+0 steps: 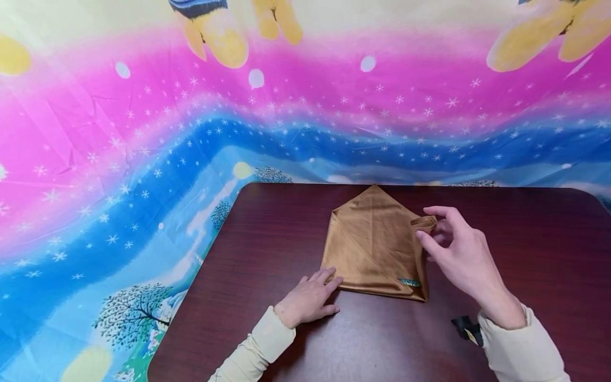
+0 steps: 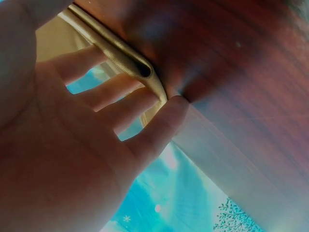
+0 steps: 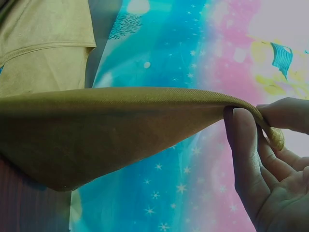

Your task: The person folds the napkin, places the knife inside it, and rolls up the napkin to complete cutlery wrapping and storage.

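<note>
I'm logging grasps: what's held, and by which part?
Brown cloth, pinched at its raised right corner by the right grip; the left grip touches it.

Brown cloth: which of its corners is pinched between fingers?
The right-side corner of the brown cloth, pinched up by the right hand. The far corner and near right corner are untouched; the left hand rests on the near left corner.

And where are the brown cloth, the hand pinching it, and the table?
Brown cloth [image 1: 373, 245]: head view, middle of its upper surface.
Right hand [image 1: 471, 260]: head view, back of the hand.
Table [image 1: 253, 244]: head view, bare top left of the cloth.
</note>
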Motion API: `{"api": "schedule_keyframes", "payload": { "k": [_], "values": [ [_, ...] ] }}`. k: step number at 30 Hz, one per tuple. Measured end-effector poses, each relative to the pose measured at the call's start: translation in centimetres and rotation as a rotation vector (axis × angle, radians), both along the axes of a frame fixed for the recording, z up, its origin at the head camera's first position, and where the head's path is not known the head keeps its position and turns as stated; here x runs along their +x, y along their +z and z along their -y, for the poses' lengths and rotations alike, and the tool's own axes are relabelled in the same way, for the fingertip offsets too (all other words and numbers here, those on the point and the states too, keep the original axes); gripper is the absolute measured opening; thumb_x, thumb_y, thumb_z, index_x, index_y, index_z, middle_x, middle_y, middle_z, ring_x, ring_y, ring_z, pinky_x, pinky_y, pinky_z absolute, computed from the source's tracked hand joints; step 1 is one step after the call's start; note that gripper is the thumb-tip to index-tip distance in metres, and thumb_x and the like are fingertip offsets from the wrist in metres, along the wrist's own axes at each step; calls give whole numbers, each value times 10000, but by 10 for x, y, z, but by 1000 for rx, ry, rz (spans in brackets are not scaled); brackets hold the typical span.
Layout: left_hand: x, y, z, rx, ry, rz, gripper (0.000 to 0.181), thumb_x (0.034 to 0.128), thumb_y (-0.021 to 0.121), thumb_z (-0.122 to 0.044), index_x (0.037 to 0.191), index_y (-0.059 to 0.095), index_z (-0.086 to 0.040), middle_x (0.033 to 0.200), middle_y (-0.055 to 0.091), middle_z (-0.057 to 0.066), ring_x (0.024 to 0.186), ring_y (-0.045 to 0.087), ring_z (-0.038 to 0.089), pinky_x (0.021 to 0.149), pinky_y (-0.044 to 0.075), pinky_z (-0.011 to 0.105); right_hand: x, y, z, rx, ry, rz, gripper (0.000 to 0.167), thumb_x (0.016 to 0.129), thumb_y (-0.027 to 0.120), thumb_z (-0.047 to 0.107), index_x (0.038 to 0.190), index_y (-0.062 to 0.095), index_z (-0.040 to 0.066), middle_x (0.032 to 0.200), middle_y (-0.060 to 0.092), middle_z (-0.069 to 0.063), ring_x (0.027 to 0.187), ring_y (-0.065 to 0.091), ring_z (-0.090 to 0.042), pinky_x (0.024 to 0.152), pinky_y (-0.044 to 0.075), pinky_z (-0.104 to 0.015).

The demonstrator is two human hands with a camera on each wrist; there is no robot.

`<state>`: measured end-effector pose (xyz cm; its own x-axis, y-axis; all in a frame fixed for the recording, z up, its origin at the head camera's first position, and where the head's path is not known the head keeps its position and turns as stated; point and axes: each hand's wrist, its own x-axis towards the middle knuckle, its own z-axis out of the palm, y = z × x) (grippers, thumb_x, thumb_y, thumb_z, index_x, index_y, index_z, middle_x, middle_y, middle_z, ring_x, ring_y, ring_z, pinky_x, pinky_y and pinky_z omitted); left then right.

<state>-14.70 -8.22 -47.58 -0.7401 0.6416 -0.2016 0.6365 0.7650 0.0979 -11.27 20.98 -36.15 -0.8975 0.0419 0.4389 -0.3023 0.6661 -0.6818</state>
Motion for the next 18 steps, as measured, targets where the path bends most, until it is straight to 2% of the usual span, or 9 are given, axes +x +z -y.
{"api": "schedule_keyframes", "payload": {
  "k": [18],
  "values": [
    [-1,-3,0,17,-15,-24,652,903,622,-470,1463,406,-215,1549,345,59,1424,352,263,1005,439,539,-4,-3,17,8,45,-5,419,870,693,68,1248,519,111,796,705,-72,616,623,11,488,486,-187]
  ]
}}
